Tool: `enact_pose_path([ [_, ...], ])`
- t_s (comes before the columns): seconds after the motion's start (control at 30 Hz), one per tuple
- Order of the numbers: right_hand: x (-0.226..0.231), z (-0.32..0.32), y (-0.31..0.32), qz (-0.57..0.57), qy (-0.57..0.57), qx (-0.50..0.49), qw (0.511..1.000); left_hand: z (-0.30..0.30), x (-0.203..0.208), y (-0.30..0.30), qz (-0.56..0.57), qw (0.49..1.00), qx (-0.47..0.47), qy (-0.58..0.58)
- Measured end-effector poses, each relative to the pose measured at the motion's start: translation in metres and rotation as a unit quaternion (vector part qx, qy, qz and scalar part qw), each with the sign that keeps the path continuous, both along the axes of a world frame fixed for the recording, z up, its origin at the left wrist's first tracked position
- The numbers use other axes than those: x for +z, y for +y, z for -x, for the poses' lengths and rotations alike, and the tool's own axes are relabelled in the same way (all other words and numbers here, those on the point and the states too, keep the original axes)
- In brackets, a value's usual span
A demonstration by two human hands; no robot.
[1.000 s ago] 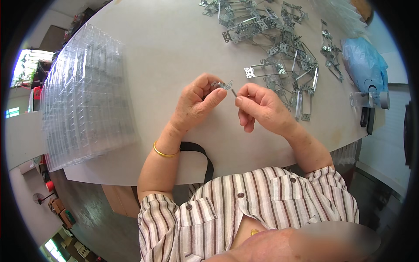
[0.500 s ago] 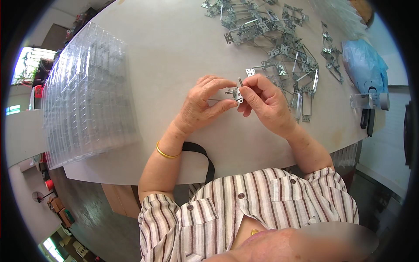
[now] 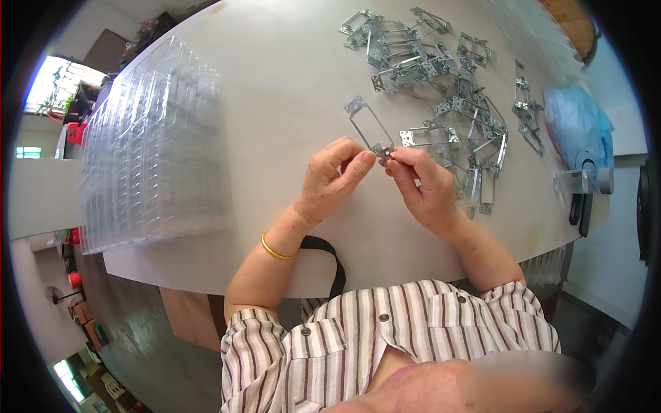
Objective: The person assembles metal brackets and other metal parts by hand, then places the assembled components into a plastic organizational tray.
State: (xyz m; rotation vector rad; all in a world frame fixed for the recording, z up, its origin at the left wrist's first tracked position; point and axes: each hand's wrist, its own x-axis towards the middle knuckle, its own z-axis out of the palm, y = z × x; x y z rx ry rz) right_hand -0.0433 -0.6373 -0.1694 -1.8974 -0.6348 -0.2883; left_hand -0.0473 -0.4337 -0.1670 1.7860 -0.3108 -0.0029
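Observation:
A slim metal bracket frame (image 3: 354, 104), with two long rods joining two pierced end plates, stretches away from my hands and leans slightly left. My left hand (image 3: 330, 179) has thumb and forefinger closed at the left corner of its near plate. At that plate's right side, my right hand (image 3: 427, 189) pinches the metal between thumb and fingers. The fingertips partly cover the near plate, so its fine detail is hidden. Just beyond my right hand lies a loose pile of similar metal frames (image 3: 451, 107).
Stacked clear plastic trays (image 3: 148, 151) stand on the left of the pale table (image 3: 275, 89). More clear plastic (image 3: 533, 34) lies far right, near a blue plastic bag (image 3: 578, 127) and a few separate frames (image 3: 527, 110). A black strap (image 3: 334, 258) hangs over the near edge.
The frame has turned in my hands, and its rods and far plate now show stretching away. My left thumb and forefinger, spread around it before, have come together at its near end.

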Motion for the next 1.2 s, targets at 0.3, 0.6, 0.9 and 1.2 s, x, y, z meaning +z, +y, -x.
enact_pose_path([
  [0.3,0.004,-0.006,0.006,0.019,-0.078,0.037,0.996,-0.005,-0.001,0.005,0.098,0.989,-0.025,0.107],
  [0.6,-0.01,0.002,0.006,0.038,-0.075,0.035,0.996,-0.006,-0.008,0.0,0.131,0.983,0.001,0.129],
  [0.9,-0.013,0.0,0.001,-0.012,0.009,0.045,0.999,-0.017,0.007,0.002,-0.073,0.981,0.126,-0.125],
  [1.2,-0.024,-0.008,0.002,-0.005,0.05,0.059,0.997,0.001,0.062,0.036,-0.329,0.864,0.206,-0.32],
])
